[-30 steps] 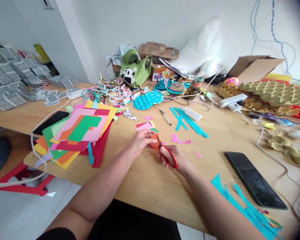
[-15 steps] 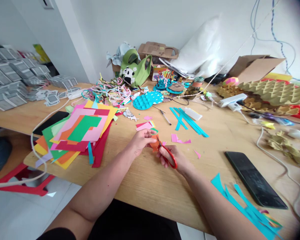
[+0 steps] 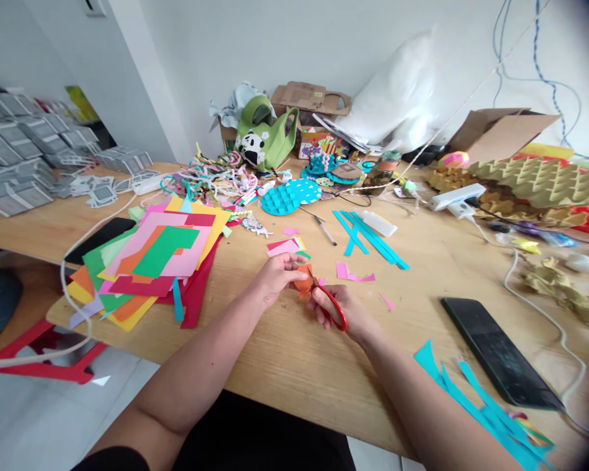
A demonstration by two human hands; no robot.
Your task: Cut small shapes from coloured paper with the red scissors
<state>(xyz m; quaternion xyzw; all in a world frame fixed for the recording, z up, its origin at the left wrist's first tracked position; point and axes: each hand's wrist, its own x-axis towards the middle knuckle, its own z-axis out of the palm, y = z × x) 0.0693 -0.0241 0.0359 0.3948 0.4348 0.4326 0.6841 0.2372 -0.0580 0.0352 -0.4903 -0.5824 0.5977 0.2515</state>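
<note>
Between the thumb and fingers of my left hand [image 3: 279,278] is a small piece of orange paper [image 3: 303,282]. My right hand [image 3: 338,307] is closed round the red handles of a pair of scissors [image 3: 338,310], whose dark blades reach the orange paper's right side. Just beyond my left hand lie small pink and green paper pieces [image 3: 285,246]. Pink scraps [image 3: 353,272] are scattered on the table past my right hand. How far the blades are apart is too small to tell.
A stack of coloured paper [image 3: 167,252] lies at left. Blue strips [image 3: 368,239] and a pen [image 3: 325,231] lie ahead. A black phone [image 3: 500,353] and more blue strips [image 3: 481,412] are at right. Behind stand a green panda bag [image 3: 275,140] and egg trays [image 3: 540,186].
Both hands stay almost in place. The scissor blades have shifted very slightly against the orange paper.
</note>
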